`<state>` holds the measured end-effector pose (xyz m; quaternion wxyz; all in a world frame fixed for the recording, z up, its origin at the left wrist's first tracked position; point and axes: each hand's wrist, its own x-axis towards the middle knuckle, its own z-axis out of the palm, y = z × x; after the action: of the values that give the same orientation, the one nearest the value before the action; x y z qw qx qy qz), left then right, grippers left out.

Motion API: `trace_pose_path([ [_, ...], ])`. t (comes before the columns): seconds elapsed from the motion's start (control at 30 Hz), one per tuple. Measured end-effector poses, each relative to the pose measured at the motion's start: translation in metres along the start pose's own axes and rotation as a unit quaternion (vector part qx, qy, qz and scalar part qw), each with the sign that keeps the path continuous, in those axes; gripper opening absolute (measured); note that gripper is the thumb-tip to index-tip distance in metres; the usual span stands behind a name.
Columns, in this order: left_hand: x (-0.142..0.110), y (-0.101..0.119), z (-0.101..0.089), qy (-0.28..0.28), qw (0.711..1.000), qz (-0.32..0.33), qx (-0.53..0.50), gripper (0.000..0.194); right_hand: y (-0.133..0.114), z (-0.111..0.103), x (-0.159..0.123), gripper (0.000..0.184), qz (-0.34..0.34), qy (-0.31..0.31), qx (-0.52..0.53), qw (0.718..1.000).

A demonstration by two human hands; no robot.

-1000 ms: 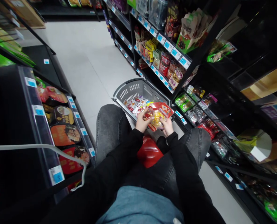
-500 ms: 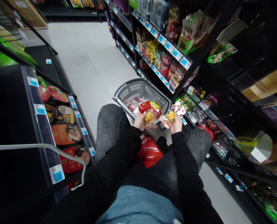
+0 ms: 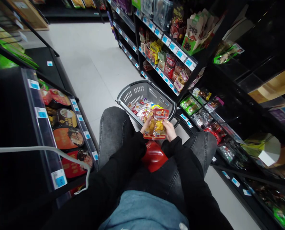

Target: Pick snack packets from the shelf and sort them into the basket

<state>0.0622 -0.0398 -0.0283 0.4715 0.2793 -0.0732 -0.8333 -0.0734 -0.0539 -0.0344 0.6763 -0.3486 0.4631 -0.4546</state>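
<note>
Two clear snack packets with red tops and yellow pieces inside are held side by side over the near rim of a grey basket (image 3: 142,87). My left hand (image 3: 146,125) grips the left packet (image 3: 149,128) by its left edge. Fingers of my right hand (image 3: 170,129) pinch the right packet (image 3: 160,125) at its right side, and the two packets touch or overlap slightly. Inside the basket lie several white and red packets (image 3: 139,107), with a yellow one (image 3: 156,106) partly covered by what I hold.
A red, glossy seat-like object (image 3: 154,156) is between my legs. Low shelving with tub meals (image 3: 67,138) runs along the left, where a pale cable (image 3: 48,149) crosses. Snack racks (image 3: 167,68) and trays of packets (image 3: 202,116) stand on the right.
The packets came together, then were drawn apart with one in each hand, the right one swinging out to the right. Now both hands have brought them back side by side.
</note>
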Motion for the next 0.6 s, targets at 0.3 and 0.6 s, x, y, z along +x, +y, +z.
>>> trace_pose_path([
  [0.3, 0.002, -0.016, 0.017, 0.098, 0.992, -0.004, 0.075, 0.049, 0.038, -0.003, 0.013, 0.029, -0.08, 0.106, -0.127, 0.983],
  [0.6, 0.012, -0.013, -0.008, 0.205, 0.932, 0.116, 0.276, 0.04, 0.035, -0.007, 0.018, 0.028, -0.032, 0.161, -0.09, 0.982],
])
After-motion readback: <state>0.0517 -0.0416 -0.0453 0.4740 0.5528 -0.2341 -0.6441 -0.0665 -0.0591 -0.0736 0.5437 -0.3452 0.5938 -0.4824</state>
